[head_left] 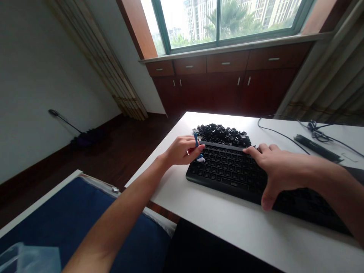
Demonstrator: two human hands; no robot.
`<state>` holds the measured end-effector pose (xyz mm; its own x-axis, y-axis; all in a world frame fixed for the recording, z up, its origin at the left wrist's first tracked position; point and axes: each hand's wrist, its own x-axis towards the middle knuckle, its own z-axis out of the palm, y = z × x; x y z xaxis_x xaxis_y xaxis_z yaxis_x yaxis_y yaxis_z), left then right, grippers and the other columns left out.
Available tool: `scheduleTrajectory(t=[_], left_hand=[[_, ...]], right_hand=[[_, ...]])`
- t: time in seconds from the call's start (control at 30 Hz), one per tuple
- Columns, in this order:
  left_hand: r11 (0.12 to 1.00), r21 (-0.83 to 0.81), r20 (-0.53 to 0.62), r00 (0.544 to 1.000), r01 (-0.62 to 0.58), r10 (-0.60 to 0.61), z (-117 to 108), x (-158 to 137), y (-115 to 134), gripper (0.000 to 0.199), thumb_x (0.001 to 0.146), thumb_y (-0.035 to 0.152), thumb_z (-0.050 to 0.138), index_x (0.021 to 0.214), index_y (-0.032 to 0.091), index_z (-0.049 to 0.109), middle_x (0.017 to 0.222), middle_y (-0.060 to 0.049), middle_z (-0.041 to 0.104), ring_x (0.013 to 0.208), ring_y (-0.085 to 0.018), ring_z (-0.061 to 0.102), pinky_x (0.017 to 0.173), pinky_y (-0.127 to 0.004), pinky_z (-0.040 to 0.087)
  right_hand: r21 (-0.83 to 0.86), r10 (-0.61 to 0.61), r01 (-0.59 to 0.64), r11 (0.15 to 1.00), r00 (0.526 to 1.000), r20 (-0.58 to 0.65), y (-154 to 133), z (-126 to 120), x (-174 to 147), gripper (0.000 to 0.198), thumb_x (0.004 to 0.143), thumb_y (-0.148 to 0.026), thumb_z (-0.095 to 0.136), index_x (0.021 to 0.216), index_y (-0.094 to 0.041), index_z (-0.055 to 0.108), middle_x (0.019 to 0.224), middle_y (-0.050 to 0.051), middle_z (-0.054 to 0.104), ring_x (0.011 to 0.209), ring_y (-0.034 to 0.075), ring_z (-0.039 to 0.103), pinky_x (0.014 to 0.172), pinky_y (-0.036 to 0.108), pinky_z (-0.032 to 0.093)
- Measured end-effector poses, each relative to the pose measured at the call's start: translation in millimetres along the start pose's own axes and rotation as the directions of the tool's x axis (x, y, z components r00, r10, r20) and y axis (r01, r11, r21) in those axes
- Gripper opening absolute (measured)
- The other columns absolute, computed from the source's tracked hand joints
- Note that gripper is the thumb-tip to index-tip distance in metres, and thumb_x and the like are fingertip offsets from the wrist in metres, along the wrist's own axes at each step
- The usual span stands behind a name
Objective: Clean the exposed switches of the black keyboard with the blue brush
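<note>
A black keyboard point(222, 165) with its keycaps off lies on the white table, bare key sockets showing. My left hand point(184, 149) is closed around a small blue brush point(196, 139) at the keyboard's left end. The brush's white bristles point down at the sockets. Spanning the keyboard's width, my right hand point(280, 168) grips it, fingertips at the far edge and thumb at the near edge. Part of the keyboard is hidden under that hand and forearm. Just behind it lies a heap of loose black keycaps point(222, 133).
On the table's right are a black cable point(280, 131) and a flat dark strip point(317, 147). A blue padded surface point(93, 216) with a light blue bag-like item point(40, 258) is at lower left. A dark umbrella point(85, 138) leans by the wall. Cabinets point(224, 87) stand beneath the window.
</note>
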<state>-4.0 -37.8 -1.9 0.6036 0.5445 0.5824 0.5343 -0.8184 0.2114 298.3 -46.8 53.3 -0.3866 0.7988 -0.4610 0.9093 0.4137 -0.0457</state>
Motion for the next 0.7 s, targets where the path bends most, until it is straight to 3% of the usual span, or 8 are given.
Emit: scheduleTrajectory(t=[0.23, 0.43, 0.53, 0.7], left_hand=[[0.986, 0.169, -0.003, 1.000, 0.004, -0.003, -6.3, -5.8, -6.9, 0.039, 0.089, 0.022, 0.054, 0.054, 0.019, 0.036, 0.050, 0.004, 0.040, 0.049, -0.010, 0.038, 0.052, -0.027, 0.034], [0.961, 0.276, -0.069, 0.998, 0.005, 0.015, -8.8, -7.5, -7.7, 0.039, 0.088, 0.023, 0.055, 0.054, 0.019, 0.036, 0.049, 0.004, 0.037, 0.047, -0.009, 0.036, 0.049, -0.029, 0.027], [0.973, 0.228, -0.108, 0.994, 0.021, 0.003, -9.1, -7.8, -7.2, 0.041, 0.088, 0.021, 0.055, 0.053, 0.018, 0.033, 0.049, 0.004, 0.034, 0.047, -0.009, 0.034, 0.049, -0.029, 0.026], [0.999, 0.010, -0.089, 0.995, 0.036, -0.035, -6.0, -6.0, -3.3, 0.041, 0.092, 0.019, 0.052, 0.055, 0.018, 0.034, 0.051, 0.004, 0.034, 0.047, -0.008, 0.034, 0.049, -0.027, 0.027]], right_hand=[[0.012, 0.002, -0.002, 1.000, 1.000, -0.020, 1.4, 1.9, 0.4, 0.150, 0.020, -0.064, 0.080, 0.153, -0.021, 0.026, 0.139, 0.020, 0.043, 0.124, 0.048, 0.042, 0.088, 0.056, 0.048], [-0.010, 0.026, -0.026, 1.000, 1.000, 0.007, -1.1, -0.8, -2.2, 0.152, 0.023, -0.065, 0.079, 0.155, -0.020, 0.018, 0.143, 0.021, 0.038, 0.127, 0.046, 0.040, 0.091, 0.053, 0.047], [-0.025, 0.020, -0.019, 0.999, 0.999, 0.027, -2.1, -2.0, -3.0, 0.151, 0.024, -0.065, 0.079, 0.154, -0.020, 0.019, 0.143, 0.021, 0.039, 0.127, 0.045, 0.039, 0.092, 0.052, 0.047], [-0.024, 0.017, -0.017, 1.000, 1.000, 0.013, -1.7, -1.4, -2.2, 0.152, 0.024, -0.065, 0.080, 0.155, -0.018, 0.018, 0.141, 0.021, 0.039, 0.124, 0.044, 0.042, 0.091, 0.052, 0.048]])
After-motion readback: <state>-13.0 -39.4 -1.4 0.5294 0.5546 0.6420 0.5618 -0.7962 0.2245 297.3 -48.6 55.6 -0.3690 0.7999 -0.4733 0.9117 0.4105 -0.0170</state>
